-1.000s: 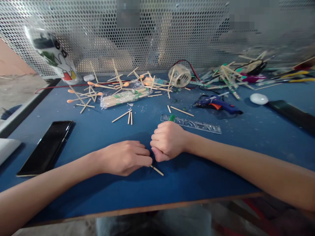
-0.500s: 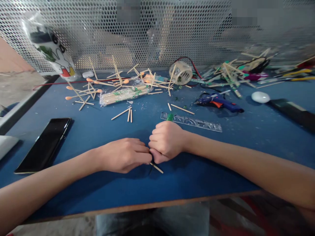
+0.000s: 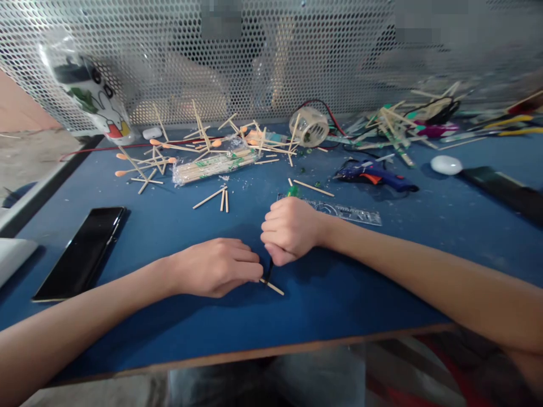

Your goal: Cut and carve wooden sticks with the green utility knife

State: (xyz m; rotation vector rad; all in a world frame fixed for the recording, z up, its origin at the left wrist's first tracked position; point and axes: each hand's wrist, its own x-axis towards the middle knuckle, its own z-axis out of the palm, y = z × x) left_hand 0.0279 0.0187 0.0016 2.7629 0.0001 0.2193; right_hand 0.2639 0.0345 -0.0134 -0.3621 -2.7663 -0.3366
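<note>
My left hand [image 3: 216,268] rests low over the table, its fingers closed on a thin wooden stick [image 3: 274,287] that pokes out to the right. My right hand [image 3: 292,230] makes a fist around a screwdriver. The tool's green see-through handle end [image 3: 292,191] shows above the fist, and its dark thin shaft [image 3: 268,271] points down onto the stick beside my left fingertips. Most of the handle is hidden in my fist. A clear ruler [image 3: 352,213] lies behind my right hand, partly covered by it.
Short cut sticks [image 3: 224,199] lie ahead of my left hand. Further back are a bag of sticks [image 3: 216,165], cotton buds, a blue glue gun [image 3: 375,175] and a clear plastic cup [image 3: 309,127]. A black phone [image 3: 80,254] lies left, a white mouse-like object [image 3: 446,165] right.
My right hand has risen slightly away from my left, so more of the screwdriver's dark shaft shows. My left hand keeps its hold on the stick. The view has shifted a little.
</note>
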